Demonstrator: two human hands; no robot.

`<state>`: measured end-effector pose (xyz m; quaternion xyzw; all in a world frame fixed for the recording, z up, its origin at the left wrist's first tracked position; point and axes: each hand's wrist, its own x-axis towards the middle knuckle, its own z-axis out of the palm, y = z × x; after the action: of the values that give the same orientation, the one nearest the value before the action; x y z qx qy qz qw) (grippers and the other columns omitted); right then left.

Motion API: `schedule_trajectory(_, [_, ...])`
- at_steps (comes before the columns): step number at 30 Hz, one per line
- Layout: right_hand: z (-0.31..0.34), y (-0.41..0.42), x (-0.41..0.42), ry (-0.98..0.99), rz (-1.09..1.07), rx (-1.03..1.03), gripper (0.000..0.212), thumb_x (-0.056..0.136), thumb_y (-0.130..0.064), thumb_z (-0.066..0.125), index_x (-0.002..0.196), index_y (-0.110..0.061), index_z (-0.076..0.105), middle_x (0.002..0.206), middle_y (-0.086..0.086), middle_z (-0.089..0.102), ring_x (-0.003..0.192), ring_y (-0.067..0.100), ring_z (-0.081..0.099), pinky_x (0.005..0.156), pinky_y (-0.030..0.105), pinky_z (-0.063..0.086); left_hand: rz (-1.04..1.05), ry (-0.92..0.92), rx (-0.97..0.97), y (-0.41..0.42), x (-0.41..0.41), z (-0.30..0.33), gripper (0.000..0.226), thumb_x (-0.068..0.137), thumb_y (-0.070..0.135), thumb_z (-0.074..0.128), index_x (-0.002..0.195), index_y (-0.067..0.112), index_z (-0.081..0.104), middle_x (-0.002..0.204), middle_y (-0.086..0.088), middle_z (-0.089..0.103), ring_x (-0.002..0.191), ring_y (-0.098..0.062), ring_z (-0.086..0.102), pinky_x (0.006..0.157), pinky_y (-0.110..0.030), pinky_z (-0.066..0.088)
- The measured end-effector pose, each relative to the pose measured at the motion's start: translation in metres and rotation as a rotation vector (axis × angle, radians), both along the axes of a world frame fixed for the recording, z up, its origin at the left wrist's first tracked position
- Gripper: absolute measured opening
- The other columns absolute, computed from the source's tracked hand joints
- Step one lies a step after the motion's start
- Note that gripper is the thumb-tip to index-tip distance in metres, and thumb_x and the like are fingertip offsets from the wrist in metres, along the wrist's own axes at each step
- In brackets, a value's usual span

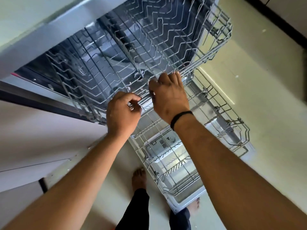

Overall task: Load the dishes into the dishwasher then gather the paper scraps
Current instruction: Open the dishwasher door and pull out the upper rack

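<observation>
1. We see the dishwasher (54, 70) open, its upper rack (132, 47) pulled out over the lower rack (191, 156), which rests on the lowered door (187, 201).
2. Our left hand (123, 112) is at the front edge of the upper rack, its grip curled round the front wires.
3. Our right hand (169, 97) sits just beside it at the same front edge, fingers hooked over the rim wire and thumb pinching a wire, so this grip grasps the rack too. A black band (181, 119) circles that wrist.
4. Both racks hold no dishes that we can make out.
5. Small pale scraps (263, 30) lie on the floor (265, 90) beyond the right side of the racks.
6. Our bare feet stand on the floor at the door's near edge.
</observation>
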<state>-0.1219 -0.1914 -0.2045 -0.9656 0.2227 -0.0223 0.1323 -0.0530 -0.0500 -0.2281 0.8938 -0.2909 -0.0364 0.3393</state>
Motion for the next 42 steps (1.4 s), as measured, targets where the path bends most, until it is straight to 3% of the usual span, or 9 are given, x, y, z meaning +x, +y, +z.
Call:
schedule_trajectory(4, [0.002, 0.002, -0.04, 0.056, 0.007, 0.011, 0.018, 0.09, -0.019, 0.067, 0.104, -0.028, 0.074, 0.109, 0.008, 0.058, 0.116, 0.037, 0.049, 0.122, 0.055, 0.02, -0.014, 0.081, -0.006, 0.007, -0.041, 0.003, 0.025, 0.073, -0.003, 0.076, 0.087, 0.018, 0.076, 0.089, 0.003, 0.068, 0.072, -0.018, 0.066, 0.07, -0.036, 0.057])
schedule_trajectory(8, [0.011, 0.0, -0.074, 0.13, 0.032, 0.017, 0.021, 0.095, -0.023, 0.057, 0.102, -0.028, 0.076, 0.11, 0.003, 0.057, 0.11, 0.03, 0.046, 0.114, 0.042, 0.03, -0.07, 0.144, 0.002, 0.01, -0.073, 0.006, 0.025, 0.071, -0.006, 0.076, 0.084, 0.015, 0.076, 0.085, 0.002, 0.068, 0.066, -0.008, 0.063, 0.062, -0.026, 0.054])
schedule_trajectory(20, [0.022, -0.006, -0.102, 0.253, 0.035, 0.067, 0.017, 0.096, -0.03, 0.056, 0.092, -0.029, 0.072, 0.09, -0.007, 0.065, 0.097, 0.021, 0.042, 0.098, 0.036, 0.034, -0.173, 0.248, 0.088, 0.002, -0.096, 0.01, 0.02, 0.067, -0.001, 0.077, 0.067, 0.016, 0.067, 0.069, 0.01, 0.06, 0.059, -0.007, 0.06, 0.057, -0.026, 0.049])
schedule_trajectory(25, [0.022, -0.009, -0.121, 0.312, 0.039, 0.092, 0.017, 0.093, -0.029, 0.055, 0.094, -0.031, 0.071, 0.083, -0.011, 0.052, 0.09, 0.016, 0.03, 0.099, 0.036, 0.031, -0.358, 0.295, 0.189, 0.001, -0.098, 0.029, 0.026, 0.078, 0.029, 0.081, 0.062, 0.02, 0.063, 0.063, 0.011, 0.058, 0.055, -0.005, 0.056, 0.055, -0.03, 0.05])
schedule_trajectory(27, [0.025, -0.01, -0.123, 0.311, 0.02, 0.126, 0.017, 0.086, -0.031, 0.055, 0.088, -0.029, 0.072, 0.077, -0.012, 0.048, 0.09, 0.017, 0.033, 0.1, 0.037, 0.031, -0.372, 0.29, 0.144, -0.009, -0.083, 0.04, 0.024, 0.086, 0.032, 0.078, 0.07, 0.017, 0.068, 0.067, 0.007, 0.063, 0.057, -0.009, 0.06, 0.056, -0.031, 0.053])
schedule_trajectory(29, [0.027, -0.009, -0.12, 0.303, -0.027, 0.176, 0.023, 0.082, -0.041, 0.053, 0.078, -0.024, 0.069, 0.072, -0.011, 0.049, 0.09, 0.019, 0.038, 0.1, 0.038, 0.031, -0.255, 0.17, 0.032, -0.029, -0.052, 0.038, 0.013, 0.089, 0.025, 0.076, 0.094, 0.013, 0.074, 0.09, 0.002, 0.072, 0.072, -0.007, 0.066, 0.066, -0.028, 0.059])
schedule_trajectory(33, [0.025, -0.003, -0.113, 0.325, -0.104, 0.161, 0.036, 0.09, -0.054, 0.052, 0.072, -0.023, 0.061, 0.071, -0.007, 0.05, 0.097, 0.021, 0.043, 0.106, 0.04, 0.029, 0.155, 0.141, -0.097, -0.072, 0.045, 0.014, 0.047, 0.085, 0.016, 0.079, 0.128, 0.011, 0.061, 0.127, -0.008, 0.06, 0.109, -0.013, 0.059, 0.08, -0.014, 0.055])
schedule_trajectory(37, [0.015, 0.009, -0.11, 0.295, -0.154, 0.074, 0.033, 0.092, -0.047, 0.054, 0.07, -0.022, 0.048, 0.079, -0.004, 0.051, 0.105, 0.026, 0.047, 0.103, 0.041, 0.03, 0.177, 0.351, 0.093, -0.095, 0.108, -0.012, 0.067, 0.085, 0.025, 0.082, 0.143, 0.013, 0.05, 0.134, -0.007, 0.06, 0.113, -0.017, 0.06, 0.067, -0.007, 0.045])
schedule_trajectory(42, [0.005, 0.012, -0.111, 0.22, -0.177, 0.052, 0.028, 0.09, -0.041, 0.055, 0.069, -0.022, 0.051, 0.077, -0.007, 0.051, 0.1, 0.023, 0.044, 0.101, 0.04, 0.031, 0.083, 0.45, 0.252, -0.108, 0.112, -0.03, 0.065, 0.084, 0.024, 0.082, 0.14, 0.013, 0.052, 0.131, -0.009, 0.063, 0.111, -0.019, 0.062, 0.083, -0.02, 0.05])
